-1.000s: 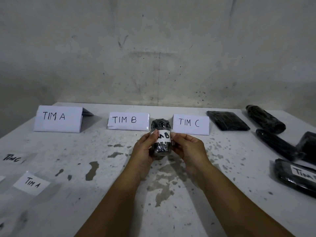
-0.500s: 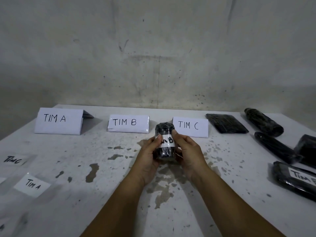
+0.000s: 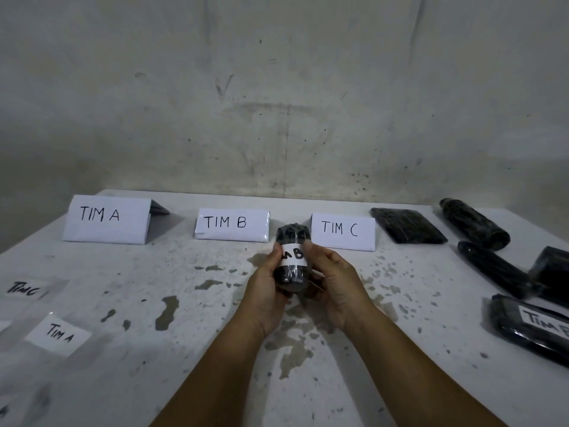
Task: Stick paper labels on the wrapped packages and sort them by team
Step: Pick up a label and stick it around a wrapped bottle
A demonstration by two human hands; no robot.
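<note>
You've got the black wrapped roll [image 3: 292,260] up off the table [image 3: 184,303], standing upright between both hands, right in the gap between the TIM B sign [image 3: 231,224] and the TIM C sign [image 3: 342,231]. Your left hand [image 3: 267,288] curls round its left side, thumb pressing the edge of the white label [image 3: 294,254]; your right hand [image 3: 334,282] wraps the right side, thumb on the label's other edge. The letter B reads clearly on that label, the rest tucked under your left thumb.

Off to the far left, the TIM A sign [image 3: 106,218] stands on its own. Near your left elbow, two loose labels lie flat: the TIM A label [image 3: 59,334] close in, the TIM C label [image 3: 26,289] just beyond it.

On your right, a flat black packet [image 3: 408,224] lies beside the TIM C sign, then two long black rolls [image 3: 474,223] [image 3: 492,268], a dark bundle [image 3: 551,268] at the edge, and nearest you a labelled package [image 3: 523,328] whose writing runs out of view.
</note>
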